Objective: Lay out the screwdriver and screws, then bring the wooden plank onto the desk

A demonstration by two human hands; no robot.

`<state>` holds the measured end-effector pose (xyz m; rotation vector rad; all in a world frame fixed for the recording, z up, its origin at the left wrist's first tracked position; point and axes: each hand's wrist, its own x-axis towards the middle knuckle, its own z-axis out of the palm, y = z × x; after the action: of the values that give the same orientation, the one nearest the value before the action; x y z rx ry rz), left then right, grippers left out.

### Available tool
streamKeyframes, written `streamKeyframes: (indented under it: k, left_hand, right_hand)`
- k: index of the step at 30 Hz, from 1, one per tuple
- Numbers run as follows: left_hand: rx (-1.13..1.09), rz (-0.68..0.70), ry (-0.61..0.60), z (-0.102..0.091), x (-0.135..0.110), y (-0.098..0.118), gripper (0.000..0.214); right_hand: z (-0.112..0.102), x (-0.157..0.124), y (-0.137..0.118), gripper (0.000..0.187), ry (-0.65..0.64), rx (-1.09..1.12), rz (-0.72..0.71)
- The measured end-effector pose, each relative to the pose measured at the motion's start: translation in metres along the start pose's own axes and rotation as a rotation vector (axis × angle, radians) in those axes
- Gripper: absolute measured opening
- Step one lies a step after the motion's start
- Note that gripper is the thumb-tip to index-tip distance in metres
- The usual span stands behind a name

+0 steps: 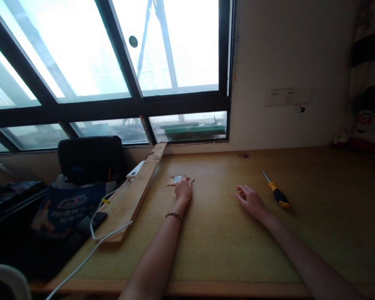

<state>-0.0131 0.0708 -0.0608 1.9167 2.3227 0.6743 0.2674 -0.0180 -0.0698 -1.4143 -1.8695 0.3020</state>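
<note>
A small flat brown piece (pixel 171 182), which looks like wood, lies on the tabletop left of centre. On it is a light metal plate with dark holes (pixel 177 179), perhaps a hinge. My left hand (pixel 183 190) is closed at the right end of this piece, its fingers curled and partly hidden. A tiny thin bit, possibly a screw, pokes out beside the knuckles. To the right, my right hand (pixel 249 200) hovers or rests over the table with loosely bent fingers apart, holding nothing. Beyond it lies a screwdriver (pixel 278 195) with a yellow and black handle, its shaft pointing away.
A long wooden board (pixel 137 200) runs along the table's left side, with a white power strip (pixel 135 170) and a white cable (pixel 92 227). Left of it are a black chair (pixel 90 156) and a blue bag (pixel 71 208). A window and a wall socket (pixel 281 97) are behind.
</note>
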Motion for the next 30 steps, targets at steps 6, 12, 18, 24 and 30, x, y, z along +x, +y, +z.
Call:
streamKeyframes:
  k: [6,12,18,24,30]
  left_hand:
    - [-0.021,0.030,-0.012,0.0026,0.0011,-0.0018,0.022]
    - [0.014,-0.059,0.006,0.0068,0.0031,-0.0022,0.032]
    - [0.019,-0.041,-0.001,0.0060,0.0029,-0.0013,0.029]
    - [0.016,-0.015,-0.018,0.0040,0.0016,-0.0004,0.025]
    - [0.020,0.038,-0.004,0.0044,0.0010,-0.0008,0.027]
  right_hand:
    - [-0.0014,0.0005,-0.0007,0.024,-0.002,0.007,0.005]
    - [-0.0008,0.0015,0.0014,0.023,0.007,0.021,0.007]
    - [-0.0014,0.0013,0.0018,0.023,0.007,0.034,-0.001]
    - [-0.0014,0.0020,0.0015,0.022,0.000,0.024,0.003]
    - [-0.0011,0.0014,0.0019,0.021,0.001,0.023,0.000]
